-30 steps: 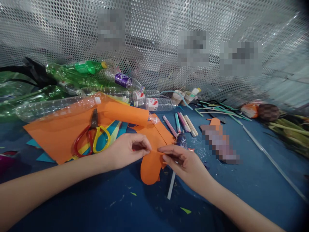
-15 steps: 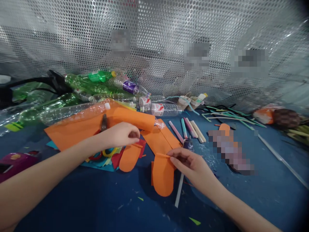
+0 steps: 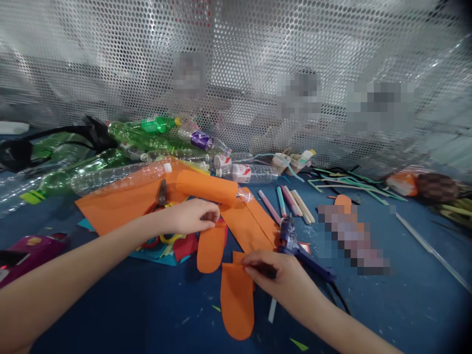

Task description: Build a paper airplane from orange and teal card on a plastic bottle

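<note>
Left hand (image 3: 193,216): center of frame, coming in from lower left, back up, fingers curled, wrist nearly flat. Thumb and index pinched at the top edge of left flap (image 3: 211,251), orange, hanging below the tips. Right hand (image 3: 283,278): lower center-right, forearm up from the bottom right corner, fingers pointing left. Thumb and index nipped on the top right corner of right flap (image 3: 238,307), orange, round end down at bottom center. Remaining fingers loosely curled behind.

Vs half a second ago: right hand and right flap have dropped lower and a bit left in frame. Glue gun (image 3: 304,254), right of center, was mostly hidden behind that hand; body and handle now show. Left hand and left flap sit slightly right and lower. Scissors (image 3: 162,194) remain partly under my left forearm.
</note>
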### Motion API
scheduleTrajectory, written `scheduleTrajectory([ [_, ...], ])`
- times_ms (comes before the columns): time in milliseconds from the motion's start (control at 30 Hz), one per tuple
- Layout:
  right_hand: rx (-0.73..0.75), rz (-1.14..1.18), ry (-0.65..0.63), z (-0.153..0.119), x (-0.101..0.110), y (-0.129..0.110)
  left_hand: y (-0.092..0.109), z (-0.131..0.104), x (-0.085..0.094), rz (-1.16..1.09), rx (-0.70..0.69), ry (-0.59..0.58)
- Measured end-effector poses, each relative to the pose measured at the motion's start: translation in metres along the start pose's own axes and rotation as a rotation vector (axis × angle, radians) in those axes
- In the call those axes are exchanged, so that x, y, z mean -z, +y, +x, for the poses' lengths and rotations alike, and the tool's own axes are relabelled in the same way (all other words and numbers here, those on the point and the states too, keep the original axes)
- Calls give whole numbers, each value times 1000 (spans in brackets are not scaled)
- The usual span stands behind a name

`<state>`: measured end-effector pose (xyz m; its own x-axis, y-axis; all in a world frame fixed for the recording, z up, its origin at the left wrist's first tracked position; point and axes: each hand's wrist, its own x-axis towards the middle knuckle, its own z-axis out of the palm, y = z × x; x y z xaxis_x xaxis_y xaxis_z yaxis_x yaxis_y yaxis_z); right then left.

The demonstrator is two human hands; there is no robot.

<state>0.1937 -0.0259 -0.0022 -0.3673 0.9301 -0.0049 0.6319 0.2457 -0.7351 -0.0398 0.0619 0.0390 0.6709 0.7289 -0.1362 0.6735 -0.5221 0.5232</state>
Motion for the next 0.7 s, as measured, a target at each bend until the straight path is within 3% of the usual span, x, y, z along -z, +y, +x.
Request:
scheduleTrajectory([
  [167, 126, -65, 32, -3, 1, -4, 2, 1, -5, -23, -89, -101],
  [233, 141, -53, 31, -3, 2, -4, 2, 4, -4, -8, -101, -35],
  [333, 140, -63, 42, -2, 5, -3, -8, 10, 0, 38, -48, 302],
  [433, 136, -101, 75, -2, 11, -2, -29, 14, 7, 250, -26, 673],
  [600, 131, -288, 150, 1, 26, -2, -70, 17, 14, 458, -42, 537],
  [700, 90, -497, 259, 1, 41, 4, -77, 18, 15, 484, -48, 510],
])
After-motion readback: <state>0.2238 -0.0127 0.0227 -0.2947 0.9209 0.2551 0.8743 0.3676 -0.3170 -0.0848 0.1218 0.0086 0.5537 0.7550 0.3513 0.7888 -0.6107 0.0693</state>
